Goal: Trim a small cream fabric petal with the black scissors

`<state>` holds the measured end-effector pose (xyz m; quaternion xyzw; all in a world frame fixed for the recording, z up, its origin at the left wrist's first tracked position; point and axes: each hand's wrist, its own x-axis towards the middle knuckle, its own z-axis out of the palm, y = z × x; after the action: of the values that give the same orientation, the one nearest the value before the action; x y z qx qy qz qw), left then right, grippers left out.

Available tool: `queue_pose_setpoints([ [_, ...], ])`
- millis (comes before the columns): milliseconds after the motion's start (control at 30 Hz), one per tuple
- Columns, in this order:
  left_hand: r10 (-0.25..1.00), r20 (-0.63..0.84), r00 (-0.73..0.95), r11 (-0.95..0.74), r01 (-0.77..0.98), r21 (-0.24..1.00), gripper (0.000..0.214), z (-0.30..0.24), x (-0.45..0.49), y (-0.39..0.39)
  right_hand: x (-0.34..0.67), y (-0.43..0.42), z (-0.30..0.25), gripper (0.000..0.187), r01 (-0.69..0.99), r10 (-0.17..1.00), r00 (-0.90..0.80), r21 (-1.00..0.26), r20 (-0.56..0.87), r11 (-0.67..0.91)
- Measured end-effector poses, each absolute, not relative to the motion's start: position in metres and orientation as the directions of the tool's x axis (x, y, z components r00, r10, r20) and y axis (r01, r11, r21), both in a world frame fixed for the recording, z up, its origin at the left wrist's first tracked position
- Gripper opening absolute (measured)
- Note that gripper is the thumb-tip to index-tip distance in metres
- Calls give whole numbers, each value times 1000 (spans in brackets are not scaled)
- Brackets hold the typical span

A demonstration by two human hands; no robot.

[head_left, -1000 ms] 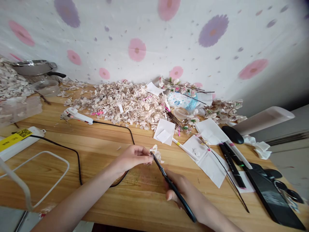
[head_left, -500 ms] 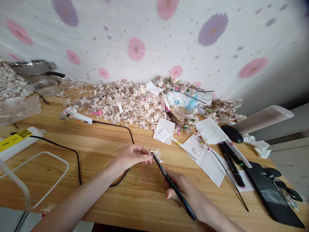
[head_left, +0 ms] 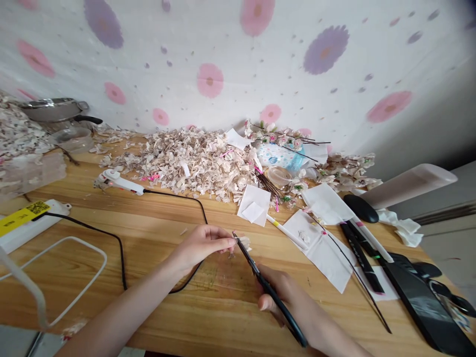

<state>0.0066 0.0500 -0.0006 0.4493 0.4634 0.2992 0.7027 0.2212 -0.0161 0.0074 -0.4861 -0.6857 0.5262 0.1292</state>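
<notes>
My left hand [head_left: 203,244] pinches a small pale artificial blossom [head_left: 243,243] just above the wooden table [head_left: 156,218]. My right hand [head_left: 288,297] grips a pair of dark-handled scissors [head_left: 266,285], blades pointing up-left with the tip touching the blossom at my left fingertips. Behind them lies a big heap of loose pale petals [head_left: 193,158].
A white glue gun [head_left: 119,181] with a black cord [head_left: 122,253] lies left of centre. White paper squares [head_left: 255,203], a white pen [head_left: 284,229], wire stems [head_left: 349,272], dark tools [head_left: 362,253] and a black tablet [head_left: 427,302] crowd the right. A metal pot [head_left: 52,109] stands far left.
The view has shifted slightly downward. My hands stay nearly where they were; the scissor tip sits closer against the blossom, which looks smaller.
</notes>
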Motion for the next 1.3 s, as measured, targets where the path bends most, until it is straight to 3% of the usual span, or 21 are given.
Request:
queue_pose_setpoints([
  [400, 845, -431, 317, 461, -24, 887, 26, 6, 6, 50, 223, -16, 8, 76, 549, 818, -475, -836, -325, -13],
  [667, 870, -381, 313, 413, -40, 910, 23, 5, 6, 51, 227, -25, 5, 67, 391, 750, -605, -920, -268, -13],
  [1300, 820, -357, 447, 400, -2, 917, 25, 4, 8, 49, 223, -22, 2, 60, 316, 749, -614, -947, -249, -55],
])
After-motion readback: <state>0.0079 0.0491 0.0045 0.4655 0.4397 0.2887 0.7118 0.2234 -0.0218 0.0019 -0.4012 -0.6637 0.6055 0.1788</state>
